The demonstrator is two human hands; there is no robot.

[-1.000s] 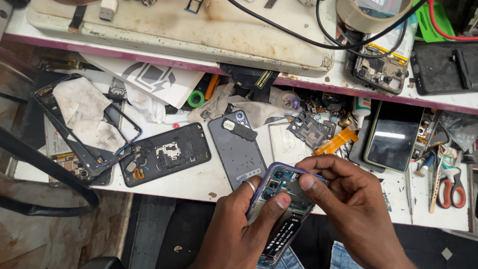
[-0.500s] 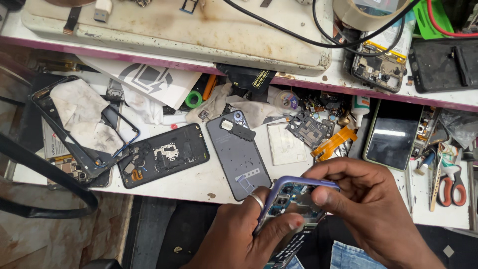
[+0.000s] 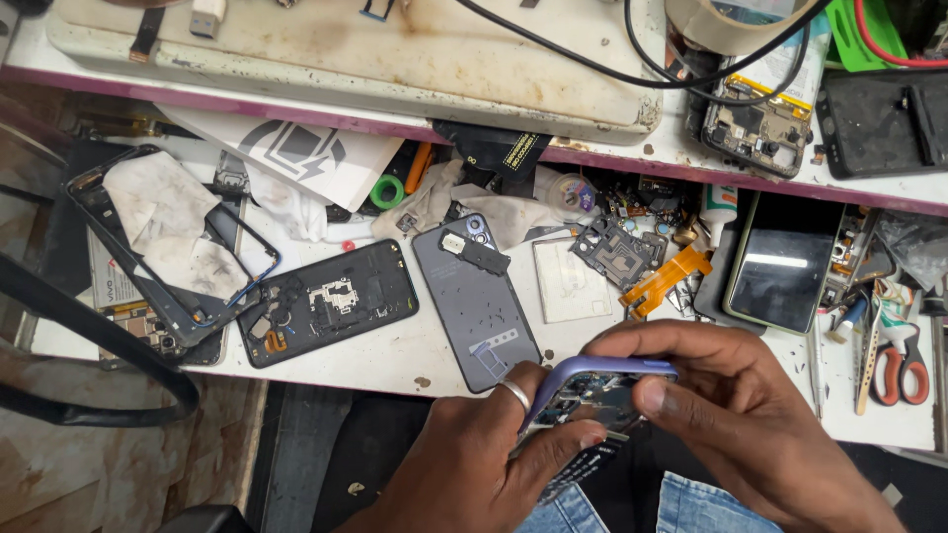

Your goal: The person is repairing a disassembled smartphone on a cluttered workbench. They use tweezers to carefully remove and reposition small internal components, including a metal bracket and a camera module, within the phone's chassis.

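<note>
Both of my hands hold an opened phone with a purple frame [image 3: 592, 390] over my lap, just below the table's front edge. My left hand [image 3: 474, 459], with a ring on one finger, grips it from the left and underneath. My right hand [image 3: 741, 415] curls over its top and right side, thumb pressed on the exposed circuit board. The phone's lower part is hidden by my fingers. A grey back cover [image 3: 476, 296] lies on the white table [image 3: 375, 360] just above my left hand.
A black phone panel [image 3: 326, 301] and an empty frame with dirty cloths [image 3: 163, 247] lie at left. At right are an intact phone [image 3: 780, 271], an orange flex cable [image 3: 667, 281], small boards and red-handled scissors [image 3: 901, 360]. A raised shelf [image 3: 395, 49] carries cables.
The phone has tilted so its purple top edge faces up, and both hands have shifted slightly right and lower. My right thumb now presses on the board.
</note>
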